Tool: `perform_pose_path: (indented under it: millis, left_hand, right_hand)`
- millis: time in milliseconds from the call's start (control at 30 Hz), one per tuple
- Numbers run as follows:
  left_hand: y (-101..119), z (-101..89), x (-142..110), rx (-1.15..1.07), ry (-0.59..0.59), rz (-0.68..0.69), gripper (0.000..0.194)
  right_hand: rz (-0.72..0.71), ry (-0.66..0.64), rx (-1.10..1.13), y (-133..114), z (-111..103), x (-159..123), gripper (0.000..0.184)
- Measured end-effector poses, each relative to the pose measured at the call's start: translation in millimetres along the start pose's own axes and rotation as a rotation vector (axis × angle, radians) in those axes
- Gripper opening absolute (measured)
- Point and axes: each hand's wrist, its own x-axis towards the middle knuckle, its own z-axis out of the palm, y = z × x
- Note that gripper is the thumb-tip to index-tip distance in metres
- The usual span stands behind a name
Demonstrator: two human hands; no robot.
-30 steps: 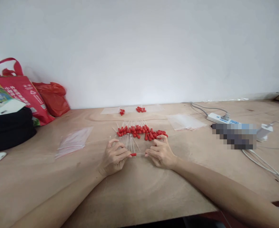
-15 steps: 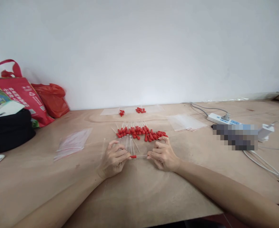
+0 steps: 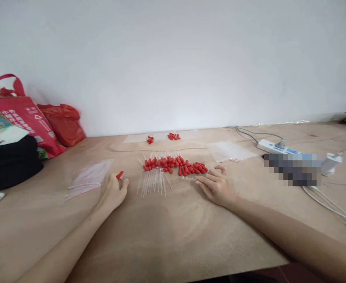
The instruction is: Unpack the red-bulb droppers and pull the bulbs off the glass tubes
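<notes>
My left hand (image 3: 114,191) is closed around a red rubber bulb (image 3: 120,175), which sticks up past the fingers beside the plastic bags on the left. In my right hand (image 3: 216,186) a thin clear dropper tube (image 3: 190,179) is pinched, pointing left. It lies just below the right end of a pile of loose red bulbs (image 3: 192,169). Between my hands, several droppers with red bulbs (image 3: 152,163) lie bunched together, their clear tubes (image 3: 153,184) fanning out toward me and toward the wall.
Flat clear bags lie left (image 3: 89,179) and right (image 3: 230,152). Near the wall are two small groups of red bulbs (image 3: 173,136). A power strip (image 3: 275,147) with cables stands at right. Red bags (image 3: 62,124) and a black pouch (image 3: 13,165) occupy the left side.
My hands have moved apart: the left went left with a red bulb, the right went right and slightly away with the tube. Bulb and tube, joined or touching before, are now separate.
</notes>
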Motion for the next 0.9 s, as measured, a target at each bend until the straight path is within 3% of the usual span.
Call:
perform_pose_path:
  millis: [100, 233, 367, 500, 667, 800, 900]
  left_hand:
    - [11.2, -6.3, 2.2, -0.072, -0.195, -0.144, 0.017]
    - [38.2, -6.8, -4.2, -0.28, -0.289, -0.161, 0.02]
    - [53.9, 2.2, -9.2, -0.446, -0.287, -0.167, 0.018]
    - [52.2, 7.7, -6.9, -0.513, -0.294, -0.22, 0.014]
    - [48.9, 9.2, -5.4, -0.501, -0.309, -0.165, 0.017]
    - [49.7, 9.4, -6.6, -0.48, -0.331, -0.123, 0.016]
    - [48.6, 11.6, -6.2, -0.514, -0.339, -0.111, 0.02]
  right_hand:
    - [-0.004, 0.013, -0.004, -6.3, 8.7, 5.8, 0.014]
    - [-0.024, 0.041, -0.013, -16.8, 25.9, 15.9, 0.014]
    - [-0.04, 0.055, -0.015, -26.7, 41.6, 26.0, 0.015]
    - [-0.07, 0.073, -0.017, -32.9, 50.0, 32.7, 0.016]
    - [-0.137, 0.064, -0.008, -38.2, 53.8, 34.4, 0.019]
    - [-0.057, 0.017, -0.066, -40.3, 52.5, 33.8, 0.02]
    - [0.012, -0.092, -0.079, -41.5, 49.7, 35.6, 0.02]
